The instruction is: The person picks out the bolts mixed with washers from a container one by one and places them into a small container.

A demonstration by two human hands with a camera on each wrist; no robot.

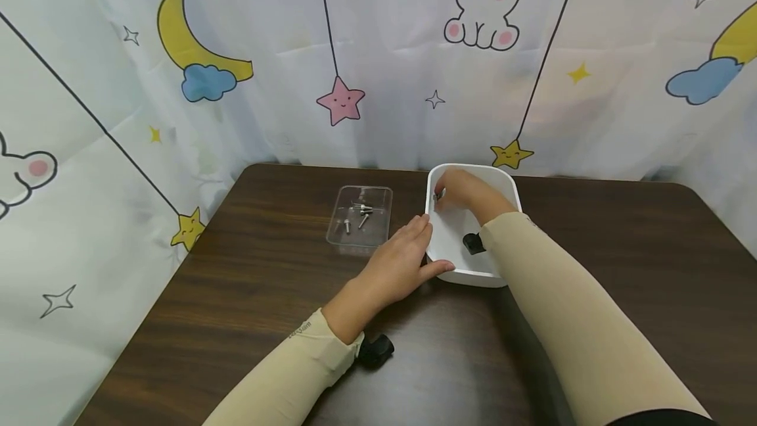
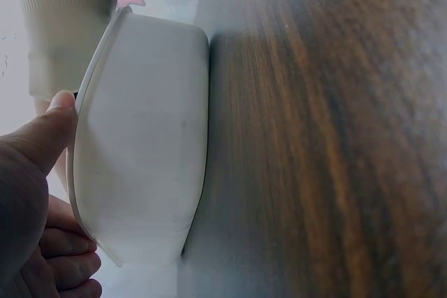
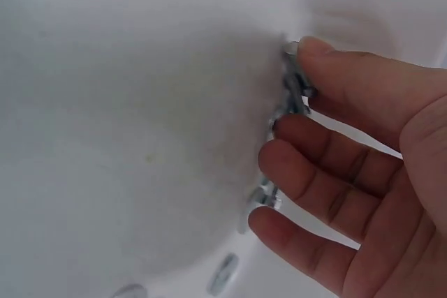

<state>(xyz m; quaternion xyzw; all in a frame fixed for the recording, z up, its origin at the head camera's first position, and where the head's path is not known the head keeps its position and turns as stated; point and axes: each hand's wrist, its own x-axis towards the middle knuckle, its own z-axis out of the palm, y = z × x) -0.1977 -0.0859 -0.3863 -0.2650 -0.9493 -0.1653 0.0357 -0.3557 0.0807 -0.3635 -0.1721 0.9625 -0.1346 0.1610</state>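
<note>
While the loose-fingered left hand [image 1: 397, 261] touches the white bin [image 1: 473, 279], the right hand [image 1: 468, 192] pinches hardware [image 3: 295, 82] inside

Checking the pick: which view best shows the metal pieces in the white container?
Right wrist: metal pieces appear close up beside the right hand. Head shows only a glimpse; in left wrist, the white container hides them.
</note>
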